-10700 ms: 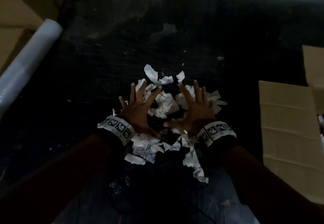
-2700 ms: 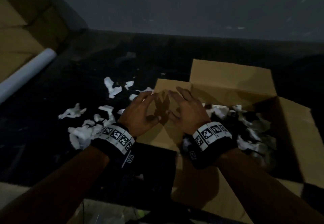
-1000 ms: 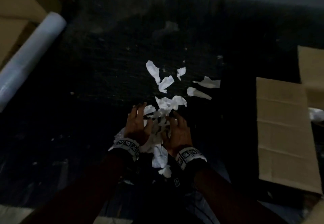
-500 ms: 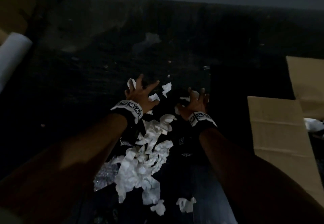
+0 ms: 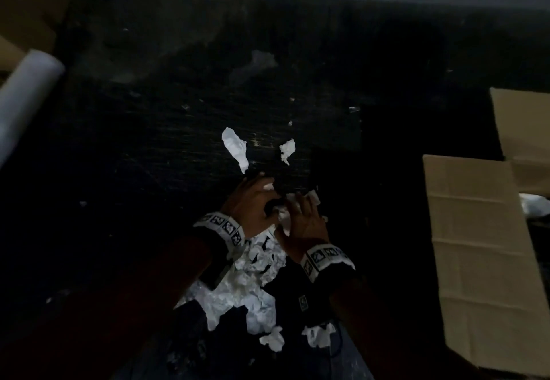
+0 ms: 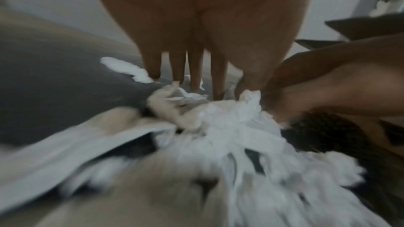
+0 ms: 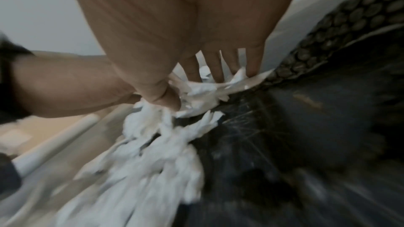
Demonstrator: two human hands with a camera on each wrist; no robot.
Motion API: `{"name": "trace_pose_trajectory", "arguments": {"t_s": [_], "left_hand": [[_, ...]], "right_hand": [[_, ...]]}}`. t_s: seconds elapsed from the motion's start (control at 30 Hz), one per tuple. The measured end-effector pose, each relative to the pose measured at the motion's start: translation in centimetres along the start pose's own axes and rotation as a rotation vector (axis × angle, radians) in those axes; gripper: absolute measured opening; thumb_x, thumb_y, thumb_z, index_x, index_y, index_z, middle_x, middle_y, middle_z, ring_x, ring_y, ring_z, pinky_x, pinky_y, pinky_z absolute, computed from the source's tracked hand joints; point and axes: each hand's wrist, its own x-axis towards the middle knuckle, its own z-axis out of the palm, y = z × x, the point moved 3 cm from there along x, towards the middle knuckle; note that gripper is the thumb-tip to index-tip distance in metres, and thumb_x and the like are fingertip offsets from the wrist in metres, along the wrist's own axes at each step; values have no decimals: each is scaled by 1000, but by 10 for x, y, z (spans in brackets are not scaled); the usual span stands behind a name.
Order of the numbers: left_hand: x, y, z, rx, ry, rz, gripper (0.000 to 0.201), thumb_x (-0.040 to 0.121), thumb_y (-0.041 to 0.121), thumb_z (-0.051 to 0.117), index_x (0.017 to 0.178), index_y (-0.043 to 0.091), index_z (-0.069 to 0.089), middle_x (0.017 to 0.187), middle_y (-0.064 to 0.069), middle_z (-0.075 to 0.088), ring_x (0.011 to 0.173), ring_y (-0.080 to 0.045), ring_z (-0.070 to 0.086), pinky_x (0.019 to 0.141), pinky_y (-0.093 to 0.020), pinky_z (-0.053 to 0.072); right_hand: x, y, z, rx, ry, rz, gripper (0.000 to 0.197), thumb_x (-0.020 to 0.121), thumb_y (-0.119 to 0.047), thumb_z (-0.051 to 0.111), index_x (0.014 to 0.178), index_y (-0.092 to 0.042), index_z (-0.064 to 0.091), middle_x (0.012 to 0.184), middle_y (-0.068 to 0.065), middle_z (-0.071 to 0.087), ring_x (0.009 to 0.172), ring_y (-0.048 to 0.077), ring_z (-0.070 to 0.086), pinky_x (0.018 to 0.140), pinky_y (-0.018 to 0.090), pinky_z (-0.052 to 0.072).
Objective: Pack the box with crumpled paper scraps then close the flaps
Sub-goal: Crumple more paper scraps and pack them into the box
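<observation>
White crumpled paper scraps (image 5: 253, 284) lie heaped on the dark floor just in front of me. Both hands are side by side at the heap's far end. My left hand (image 5: 253, 201) has its fingers (image 6: 218, 82) pointing straight down, tips touching the scraps (image 6: 229, 123). My right hand (image 5: 303, 222) has its straight fingers (image 7: 215, 65) and thumb pushed into the paper (image 7: 164, 144) without gripping it. Two loose scraps (image 5: 235, 147) lie beyond the hands. The open cardboard box (image 5: 476, 245) stands at the right, its flap folded out towards me.
A white roll (image 5: 23, 99) lies at the far left beside more cardboard (image 5: 26, 16). Small scraps (image 5: 317, 335) lie near my right forearm. A few scraps show inside the box (image 5: 534, 205).
Half a second ago both hands were stretched far out with fingers spread. They have since drawn back towards me and come together, dragging scraps into the heap.
</observation>
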Motion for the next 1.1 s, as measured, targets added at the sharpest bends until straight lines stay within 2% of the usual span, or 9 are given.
{"name": "trace_pose_trajectory", "arguments": {"t_s": [0.1,0.3,0.43,0.57,0.73,0.83,0.9,1.03,1.1], "left_hand": [[-7,-25,-13,-37,151,-104,46,82,43,59,121,20,67,140,-9,49,123,-35,52,98,-51,50],[43,-79,-34,3,25,-453,70,93,41,62,154,27,33,166,-8,9,152,-35,9,122,-52,23],[50,-81,-27,3,-74,-399,73,95,37,60,157,19,27,167,-4,10,154,-24,8,125,-48,12],[22,-70,-23,-27,-76,-261,71,86,47,56,149,16,43,161,-7,31,149,-26,27,119,-56,23],[-25,-54,-23,-123,-6,-179,66,84,52,49,136,12,59,141,-9,57,129,-27,54,109,-43,42],[-49,-44,-23,-210,1,-201,53,92,37,67,141,19,54,141,-3,58,128,-21,55,104,-24,37],[-58,-44,-19,-272,-19,-178,50,93,33,70,140,24,55,141,3,58,127,-14,54,102,-15,34],[-87,-38,-20,-259,45,-163,53,90,33,68,141,26,53,142,5,54,126,-15,52,105,-25,39],[-107,-38,-22,-202,127,-200,62,84,47,62,141,24,53,139,0,52,123,-19,53,103,-34,46]], "right_hand": [[-11,-3,-6,-3,66,-18,73,77,-52,56,143,-29,34,148,0,33,142,26,23,106,52,35],[18,-11,-30,15,100,-21,65,80,-51,58,139,-30,39,151,2,28,142,27,21,108,52,33],[74,-25,-46,3,33,-31,67,83,-52,55,144,-34,33,159,2,11,147,28,9,111,54,29],[107,-34,-45,-54,-156,-29,70,88,-52,52,149,-38,22,162,-1,-6,149,28,-2,115,55,18],[83,-45,-29,7,-108,-148,65,88,-45,54,147,-24,33,156,10,27,143,34,24,112,51,29],[42,-51,-22,137,-32,-274,52,89,-32,58,138,-17,48,135,13,54,121,34,53,99,44,46],[21,-52,-18,175,-82,-321,50,89,-27,58,137,-20,48,132,10,56,116,31,57,95,40,48],[-7,-40,-18,183,-70,-343,55,84,-27,63,137,-25,48,135,3,53,121,24,53,98,33,45],[-15,-29,-24,185,10,-305,57,81,-28,65,136,-25,49,138,4,49,125,24,49,103,32,42]]}}
